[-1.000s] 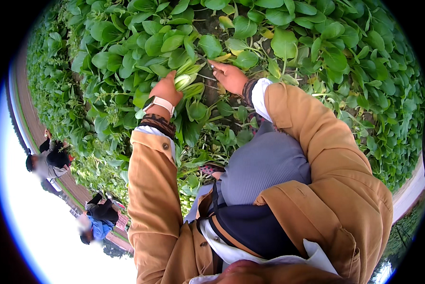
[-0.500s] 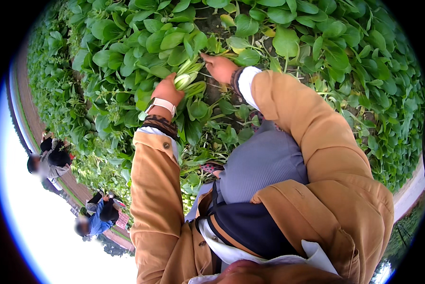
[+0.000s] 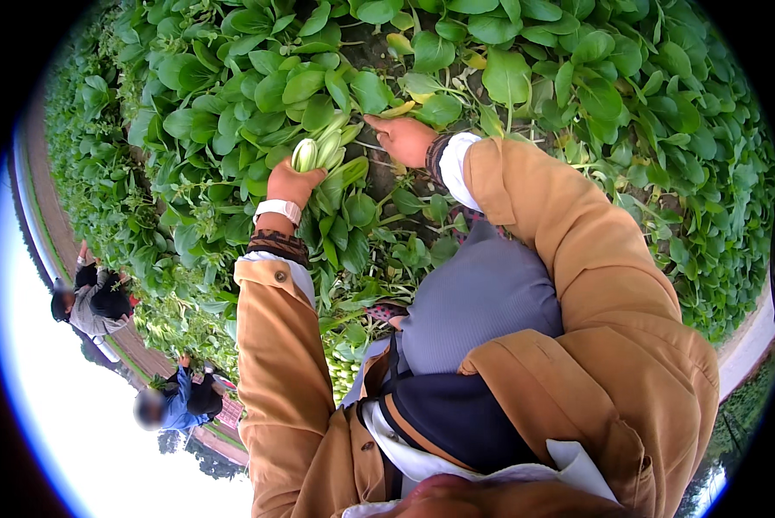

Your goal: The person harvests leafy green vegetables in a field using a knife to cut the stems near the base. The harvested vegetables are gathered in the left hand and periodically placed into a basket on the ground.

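My left hand (image 3: 293,184), with a pale watch band at the wrist, is closed round a bunch of bok choy (image 3: 322,154). The pale, thick stem bases face up toward me, and the green leaves spread away on the far side. To its right, low over the soil, is my right hand (image 3: 404,141). Its index finger points left toward the bunch, and the other fingers curl underneath. Whatever those fingers hold, if anything, is hidden. A yellowed leaf (image 3: 398,110) lies just beyond the fingertip.
Dense bok choy plants (image 3: 612,95) grow on both sides and ahead. Bare soil (image 3: 379,181) with loose stalks shows between them. A patterned shoe (image 3: 385,312) is by my knee. At far left are one person in grey (image 3: 94,306) and another in blue (image 3: 178,404), beside a pink crate (image 3: 230,413).
My left hand has moved slightly left and nearer to me, and the stem bases in it now tilt upward. My right hand has shifted slightly nearer. The people at far left have changed posture.
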`<action>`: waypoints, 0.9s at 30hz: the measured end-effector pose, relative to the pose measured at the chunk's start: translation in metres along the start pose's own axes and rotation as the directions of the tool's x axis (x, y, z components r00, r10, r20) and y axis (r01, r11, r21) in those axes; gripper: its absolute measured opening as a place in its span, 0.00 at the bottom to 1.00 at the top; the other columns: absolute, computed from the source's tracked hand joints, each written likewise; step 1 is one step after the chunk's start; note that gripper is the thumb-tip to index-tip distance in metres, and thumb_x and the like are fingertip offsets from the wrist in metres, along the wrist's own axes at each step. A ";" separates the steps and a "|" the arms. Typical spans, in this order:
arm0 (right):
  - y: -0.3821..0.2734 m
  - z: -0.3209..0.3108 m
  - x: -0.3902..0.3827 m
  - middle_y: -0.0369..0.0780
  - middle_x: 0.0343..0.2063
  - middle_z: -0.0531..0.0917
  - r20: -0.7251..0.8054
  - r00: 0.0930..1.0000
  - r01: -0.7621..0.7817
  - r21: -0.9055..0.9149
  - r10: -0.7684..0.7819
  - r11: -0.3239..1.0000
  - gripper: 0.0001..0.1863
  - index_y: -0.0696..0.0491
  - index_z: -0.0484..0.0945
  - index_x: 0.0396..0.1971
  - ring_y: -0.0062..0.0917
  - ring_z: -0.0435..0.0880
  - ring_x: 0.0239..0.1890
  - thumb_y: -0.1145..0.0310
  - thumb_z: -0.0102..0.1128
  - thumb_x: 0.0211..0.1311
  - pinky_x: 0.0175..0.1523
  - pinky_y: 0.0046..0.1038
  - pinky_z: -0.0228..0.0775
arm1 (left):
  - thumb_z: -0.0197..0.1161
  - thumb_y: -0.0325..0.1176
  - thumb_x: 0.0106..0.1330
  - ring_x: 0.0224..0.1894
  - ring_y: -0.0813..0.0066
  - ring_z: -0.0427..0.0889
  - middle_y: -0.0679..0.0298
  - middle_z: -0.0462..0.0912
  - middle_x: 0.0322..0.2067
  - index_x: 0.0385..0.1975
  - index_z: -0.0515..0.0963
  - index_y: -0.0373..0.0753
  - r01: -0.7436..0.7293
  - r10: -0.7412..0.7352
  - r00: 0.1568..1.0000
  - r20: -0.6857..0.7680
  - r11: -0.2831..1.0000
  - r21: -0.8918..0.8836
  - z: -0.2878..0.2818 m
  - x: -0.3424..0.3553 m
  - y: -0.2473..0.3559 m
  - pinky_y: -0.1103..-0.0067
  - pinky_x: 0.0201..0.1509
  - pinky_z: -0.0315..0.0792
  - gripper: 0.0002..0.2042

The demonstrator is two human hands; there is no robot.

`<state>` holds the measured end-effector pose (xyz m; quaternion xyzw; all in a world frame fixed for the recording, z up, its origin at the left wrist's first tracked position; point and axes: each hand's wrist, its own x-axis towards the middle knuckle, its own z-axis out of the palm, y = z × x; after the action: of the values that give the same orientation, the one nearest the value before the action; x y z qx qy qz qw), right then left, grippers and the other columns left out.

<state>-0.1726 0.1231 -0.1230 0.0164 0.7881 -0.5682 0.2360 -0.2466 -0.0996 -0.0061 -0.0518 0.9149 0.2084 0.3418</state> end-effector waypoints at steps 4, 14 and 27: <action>-0.004 0.004 0.016 0.53 0.50 0.77 0.032 0.998 -0.057 -0.031 0.058 0.998 0.26 0.48 0.63 0.65 0.46 0.77 0.51 0.68 0.45 0.65 0.59 0.34 0.67 | 0.72 0.39 0.49 0.33 0.68 0.82 0.57 0.84 0.32 0.39 0.80 0.32 -0.030 0.030 0.999 0.037 1.000 -0.004 0.003 0.005 0.000 0.74 0.42 0.74 0.21; 0.010 0.008 -0.035 0.55 0.44 0.79 -0.060 0.997 0.040 -0.003 -0.040 0.999 0.26 0.47 0.61 0.66 0.49 0.79 0.45 0.68 0.43 0.66 0.54 0.39 0.70 | 0.71 0.38 0.49 0.33 0.64 0.83 0.55 0.85 0.33 0.40 0.80 0.33 -0.057 0.057 0.998 0.039 0.998 0.003 -0.003 -0.006 0.011 0.73 0.42 0.75 0.20; -0.008 -0.014 -0.044 0.35 0.26 0.77 0.303 0.926 -0.377 0.718 0.225 0.585 0.11 0.53 0.69 0.45 0.16 0.74 0.21 0.66 0.48 0.66 0.20 0.20 0.67 | 0.70 0.34 0.54 0.35 0.72 0.82 0.61 0.83 0.37 0.47 0.75 0.32 -0.192 0.246 0.960 0.133 0.925 -0.327 -0.074 -0.087 0.040 0.77 0.42 0.75 0.22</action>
<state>-0.1411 0.1440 -0.0955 0.1968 0.4340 -0.7977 0.3695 -0.2342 -0.0983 0.1141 0.0158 0.8378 0.3906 0.3811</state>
